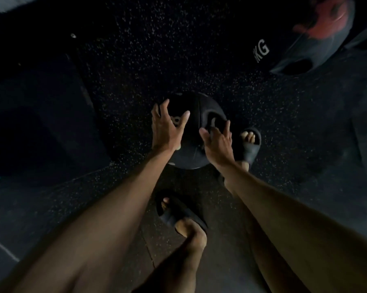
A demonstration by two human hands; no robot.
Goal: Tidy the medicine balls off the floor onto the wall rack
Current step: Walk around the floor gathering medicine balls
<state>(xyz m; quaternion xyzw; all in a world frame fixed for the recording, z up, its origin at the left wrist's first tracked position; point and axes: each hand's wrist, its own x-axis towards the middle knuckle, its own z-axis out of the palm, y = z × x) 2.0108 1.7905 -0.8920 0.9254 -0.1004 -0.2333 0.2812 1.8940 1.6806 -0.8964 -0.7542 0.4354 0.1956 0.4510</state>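
A small black medicine ball (pixel 196 111) with pale markings lies on the dark speckled floor right in front of my feet. My left hand (pixel 166 129) reaches over its left side with fingers spread. Over the ball's right side, my right hand (pixel 217 142) has its fingers loosely spread too. Both hands are at or just above the ball's surface; whether they touch it is unclear. A larger black medicine ball (pixel 305 39) with a red patch and "KG" lettering sits at the upper right.
My feet in black slides stand close: one (pixel 249 144) just right of the small ball, the other (pixel 180 212) behind it. A dark box-like object (pixel 40 115) occupies the left. The rubber floor (pixel 157 49) stretches beyond. The scene is dim.
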